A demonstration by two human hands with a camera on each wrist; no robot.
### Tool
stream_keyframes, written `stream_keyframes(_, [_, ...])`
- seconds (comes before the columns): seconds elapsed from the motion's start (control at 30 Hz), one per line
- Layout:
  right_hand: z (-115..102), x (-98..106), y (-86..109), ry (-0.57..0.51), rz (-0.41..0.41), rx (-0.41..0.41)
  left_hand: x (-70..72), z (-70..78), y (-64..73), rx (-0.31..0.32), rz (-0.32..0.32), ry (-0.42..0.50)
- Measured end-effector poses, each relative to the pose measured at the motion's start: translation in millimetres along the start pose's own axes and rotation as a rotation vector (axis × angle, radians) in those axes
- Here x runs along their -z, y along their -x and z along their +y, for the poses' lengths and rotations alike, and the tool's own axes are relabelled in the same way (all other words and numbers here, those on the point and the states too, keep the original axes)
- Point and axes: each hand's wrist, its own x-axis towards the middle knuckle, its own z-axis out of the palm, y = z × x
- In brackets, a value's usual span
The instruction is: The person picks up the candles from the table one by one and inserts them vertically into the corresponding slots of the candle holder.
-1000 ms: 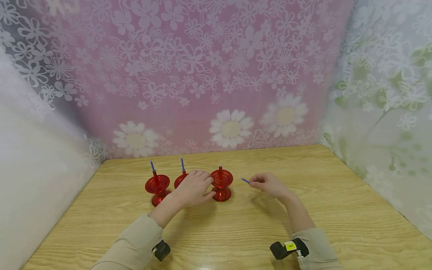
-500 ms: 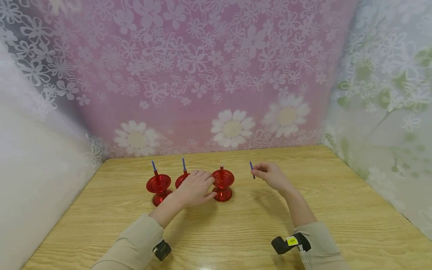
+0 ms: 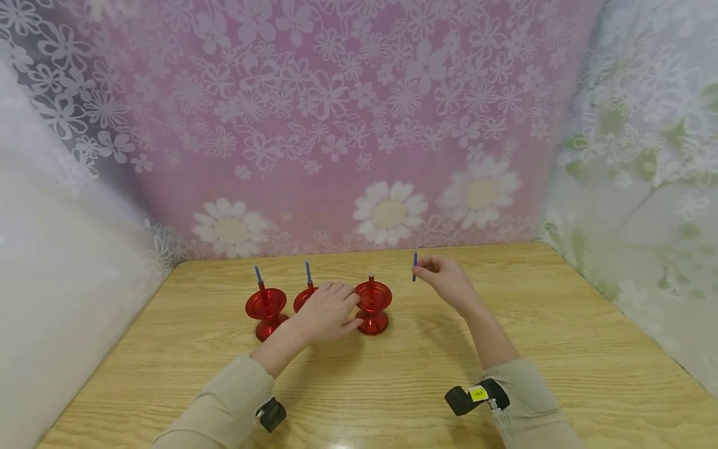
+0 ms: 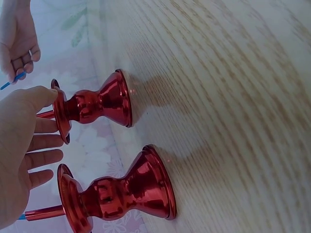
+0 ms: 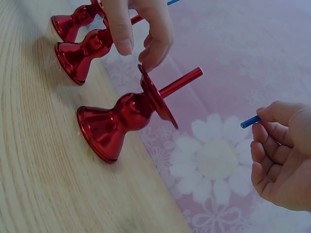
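Note:
My right hand [image 3: 445, 280] pinches a slim blue candle [image 3: 415, 267] between thumb and fingertips, upright above the table and right of the holders. In the right wrist view, the end of this candle [image 5: 250, 122] sticks out from the fingertips. The rightmost red metal candle holder [image 3: 373, 305] has a bare tube in its dish. My left hand [image 3: 328, 312] is at its left side, fingertips right at the dish rim, fingers and thumb spread apart. Behind that hand, the middle candle holder [image 3: 303, 298] is partly hidden and carries a blue candle [image 3: 308, 272].
A third red candle holder [image 3: 266, 305] stands at the left with another blue candle [image 3: 258, 274] upright in its tube. All the holders stand in a row on the wood-grain table [image 3: 381, 399]. Flowered fabric [image 3: 314, 125] closes off the back and sides.
My right hand has risen away from the table and turned the candle from nearly level to upright, then shifted slightly left. My left hand stays at the rightmost holder.

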Motion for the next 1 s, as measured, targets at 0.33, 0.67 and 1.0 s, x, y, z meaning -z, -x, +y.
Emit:
stream_keyframes(0.33, [-21,-13,-10.7,0.081,0.062,0.110,0.1,-0.2,0.1,0.008,-0.012,-0.004])
stream_keyframes(0.67, [-31,-29,-17.8,0.108,0.071,0.208,-0.6,-0.6,0.6,0.002,-0.004,-0.013])
stream_keyframes(1.0, [-35,-45,-24.6,0.105,0.076,0.286,0.0,-0.6,1.0,0.011,-0.017,-0.012])
